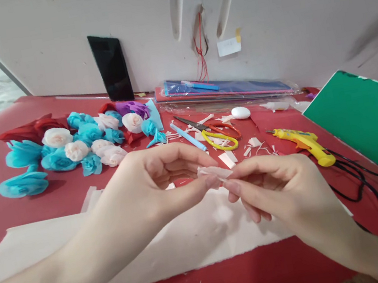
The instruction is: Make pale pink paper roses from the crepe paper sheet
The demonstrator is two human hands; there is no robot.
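Between both hands is a small pale pink piece of crepe paper, partly rolled or folded. My left hand pinches its left end between thumb and fingers. The thumb and forefinger of my right hand grip the right end. Below the hands lies a long cream paper sheet on the red table. Just beyond them rest scissors with yellow and red handles, a light blue stick and several paper scraps.
Paper flowers in blue, pale pink, red and purple are heaped at the back left. A phone leans on the wall. To the right are a yellow glue gun with black cables and a green board. Plastic-wrapped sheets lie behind.
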